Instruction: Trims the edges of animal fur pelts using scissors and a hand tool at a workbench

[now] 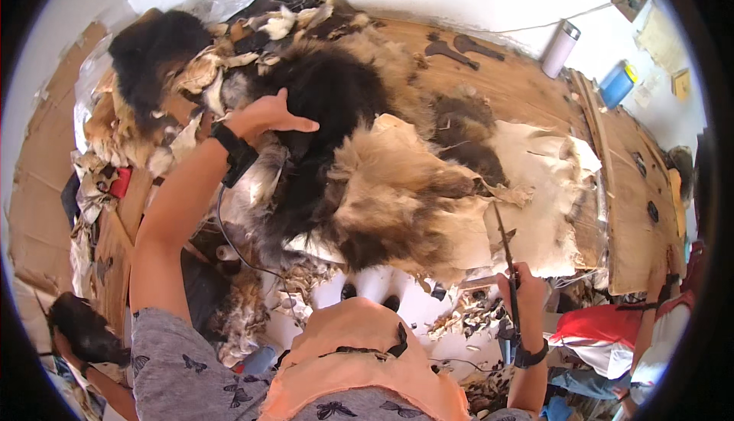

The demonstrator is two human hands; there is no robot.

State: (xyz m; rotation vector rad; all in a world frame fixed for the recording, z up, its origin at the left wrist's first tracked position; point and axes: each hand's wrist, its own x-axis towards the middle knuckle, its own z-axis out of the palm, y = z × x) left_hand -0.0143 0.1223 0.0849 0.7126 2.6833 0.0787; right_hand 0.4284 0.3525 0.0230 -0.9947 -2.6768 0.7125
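Note:
My left hand (269, 115) lies against a black fur pelt (336, 89), its thumb and a finger stretched apart. The other fingers are partly hidden. Low on the right, my right hand (524, 289) is closed round a long, thin, dark tool (505, 239). Its tip points up and away, beside the pale skin edge of a tan and brown fur pelt (397, 184); the exact kind of tool is unclear. This pelt spreads across the front middle, next to the black one. To its right lies a pale hide (539, 184), skin side up.
A heap of fur scraps (206, 77) fills the back left. Two dark flat metal tools (451, 56), a pink flask (560, 49) and a blue bottle (618, 85) stand or lie at the back right. Other people's arms (646, 329) show at both sides. Scraps litter the floor.

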